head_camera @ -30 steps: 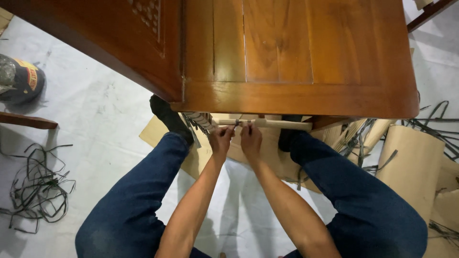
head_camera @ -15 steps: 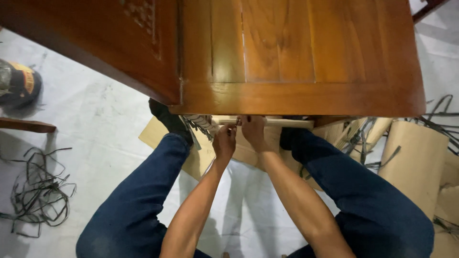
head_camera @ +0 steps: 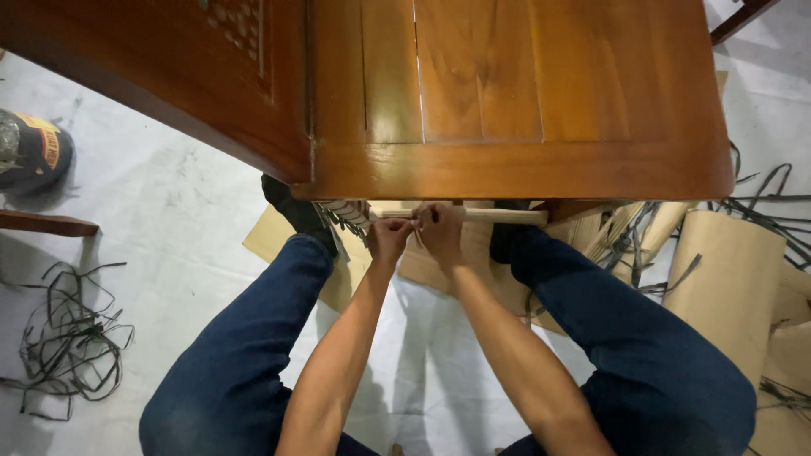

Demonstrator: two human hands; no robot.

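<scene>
Both hands, left hand [head_camera: 390, 236] and right hand [head_camera: 439, 228], pinch a thin, stiff, light wooden slat [head_camera: 473, 216] near its left end, under the wooden cabinet [head_camera: 507, 93]'s front edge.

The wooden cabinet [head_camera: 507, 93] is showing a glossy, smooth varnish; the pale stick [head_camera: 481, 215] under its near edge is looking like bare matt wood, the cardboard sheets [head_camera: 726, 279] at right matt brown paper, the floor covering [head_camera: 169, 211] dull pale grey
</scene>
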